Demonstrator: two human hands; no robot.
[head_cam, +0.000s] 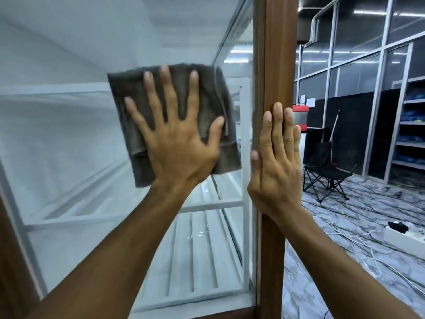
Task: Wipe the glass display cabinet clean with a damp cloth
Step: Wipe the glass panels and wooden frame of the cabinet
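Left hand (177, 146) spread flat, fingers splayed, pressing a folded grey terry cloth (207, 104) against the glass pane of the brown wood-framed display cabinet (69, 139), near its right edge. Right hand (276, 166) lies open, fingers together, along the smooth brown wooden corner post (276, 54). White slatted shelves (202, 261) show inside.

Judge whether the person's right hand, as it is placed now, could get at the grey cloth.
Probably yes. The right hand lies flat on the wooden frame post, next to the cloth that the left hand presses to the glass; nothing stands between them.
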